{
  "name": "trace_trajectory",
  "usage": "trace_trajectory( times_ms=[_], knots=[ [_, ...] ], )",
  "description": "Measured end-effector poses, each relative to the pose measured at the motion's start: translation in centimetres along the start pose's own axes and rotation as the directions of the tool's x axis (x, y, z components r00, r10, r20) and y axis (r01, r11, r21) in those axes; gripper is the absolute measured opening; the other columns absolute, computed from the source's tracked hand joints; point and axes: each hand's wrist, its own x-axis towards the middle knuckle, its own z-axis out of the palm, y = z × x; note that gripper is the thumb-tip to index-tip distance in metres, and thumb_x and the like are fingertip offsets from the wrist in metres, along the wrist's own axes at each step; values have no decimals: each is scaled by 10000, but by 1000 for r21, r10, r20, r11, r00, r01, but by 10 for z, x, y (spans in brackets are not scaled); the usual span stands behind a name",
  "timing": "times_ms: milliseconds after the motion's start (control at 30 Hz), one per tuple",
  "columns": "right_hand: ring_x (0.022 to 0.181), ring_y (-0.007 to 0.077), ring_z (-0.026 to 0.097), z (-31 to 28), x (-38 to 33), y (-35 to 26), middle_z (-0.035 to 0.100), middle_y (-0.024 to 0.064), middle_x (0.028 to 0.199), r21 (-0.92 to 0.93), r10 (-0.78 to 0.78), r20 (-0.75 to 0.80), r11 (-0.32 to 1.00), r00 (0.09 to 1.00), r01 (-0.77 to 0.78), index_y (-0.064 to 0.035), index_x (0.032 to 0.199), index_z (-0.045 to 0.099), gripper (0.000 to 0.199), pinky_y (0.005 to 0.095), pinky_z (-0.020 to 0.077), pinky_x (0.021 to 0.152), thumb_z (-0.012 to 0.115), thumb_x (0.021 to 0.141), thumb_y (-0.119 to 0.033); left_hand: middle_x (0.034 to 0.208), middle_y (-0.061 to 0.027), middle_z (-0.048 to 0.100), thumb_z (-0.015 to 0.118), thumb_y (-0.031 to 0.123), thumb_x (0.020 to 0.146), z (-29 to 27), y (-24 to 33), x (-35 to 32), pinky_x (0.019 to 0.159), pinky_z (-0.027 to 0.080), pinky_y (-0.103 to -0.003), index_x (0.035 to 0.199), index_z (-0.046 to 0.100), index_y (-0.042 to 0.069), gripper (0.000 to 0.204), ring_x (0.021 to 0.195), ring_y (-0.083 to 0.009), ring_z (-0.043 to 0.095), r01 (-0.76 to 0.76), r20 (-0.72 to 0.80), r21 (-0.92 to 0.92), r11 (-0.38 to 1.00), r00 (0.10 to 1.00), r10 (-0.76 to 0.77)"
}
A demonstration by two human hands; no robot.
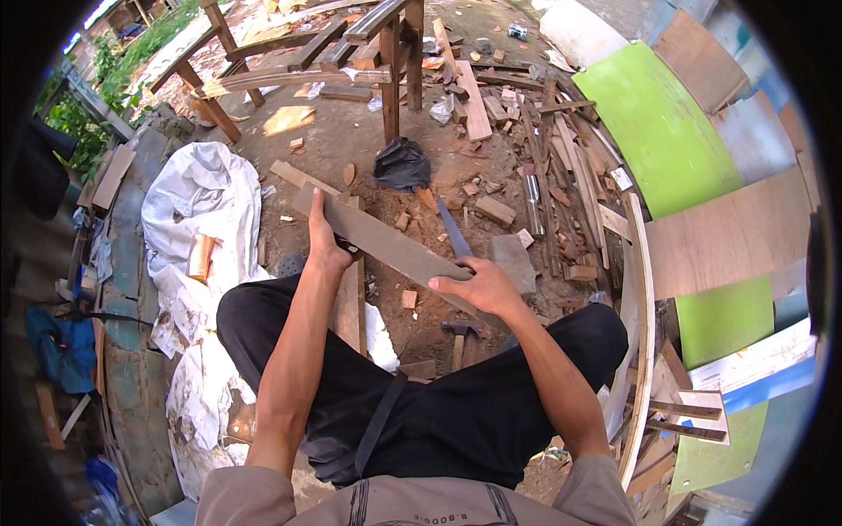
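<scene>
Bare dirt (351,131) littered with wood scraps and offcuts made up the yard I was looking down on, with a rough timber frame (351,44) at the far edge and green and brown panels (658,123) leaning along the right side. A white tarp (197,193) lay crumpled at the left edge of the ground, a black bag (401,164) sat near the frame's legs, and a hammer (460,331) rested on the soil between my knees.

I held a long grey plank (386,245) slantwise above the ground, over my knees and in front of my black trousers (456,412). My left hand (326,247) was clenched around its far upper end, thumb over the edge. My right hand (478,285) gripped the lower end, fingers curled over the top face. A saw blade (453,232) showed just behind the plank, its point toward the ground; I could not tell whether it touched the wood.

I judged the plank stiff and fairly light, weathered and rough enough not to slip, though splinters along the edges seemed likely. Being long and thin, it would swing if held at one end only, so a hold near each end, as I had, looked soundest.
</scene>
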Motion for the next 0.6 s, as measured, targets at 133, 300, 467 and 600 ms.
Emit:
trace_trajectory(
  times_ms=[133, 300, 467, 600],
  knots=[
    [1026, 389, 691, 14, -8, -10, 706, 256, 1074, -237, -205, -221, 960, 954, 151, -8, 1259, 677, 958, 472, 530, 904, 790, 670, -755, 1480, -130, 503, 537, 806, 867, -3, -1, 9, 1129, 357, -608, 1517, 421, 147, 933, 1350, -357, 483, -152, 114, -169, 974, 978, 173],
    [1029, 406, 644, 18, -12, -11, 644, 214, 1082, -492, -467, -366, 831, 805, 259, -31, 1386, 574, 1006, 504, 507, 909, 813, 680, -707, 1518, -114, 478, 494, 831, 870, 10, -2, -4, 1150, 377, -543, 1546, 386, 154, 963, 1375, -350, 463, -400, 121, -320, 859, 882, 455],
    [1114, 385, 606, 6, -11, -13, 602, 219, 1219, -486, -549, -325, 796, 770, 362, -38, 1482, 471, 1079, 490, 473, 939, 842, 677, -653, 1522, -116, 463, 417, 860, 881, 11, 13, -12, 1135, 407, -527, 1537, 394, 153, 964, 1378, -343, 463, -517, 100, -340, 785, 811, 577],
    [1137, 394, 612, -5, -12, -11, 602, 231, 1251, -494, -560, -287, 782, 777, 381, -28, 1488, 447, 1115, 489, 481, 942, 866, 653, -636, 1514, -111, 467, 466, 864, 859, 5, 22, -12, 1128, 419, -535, 1540, 382, 163, 981, 1360, -339, 480, -548, 141, -352, 759, 770, 622]
  ],
)
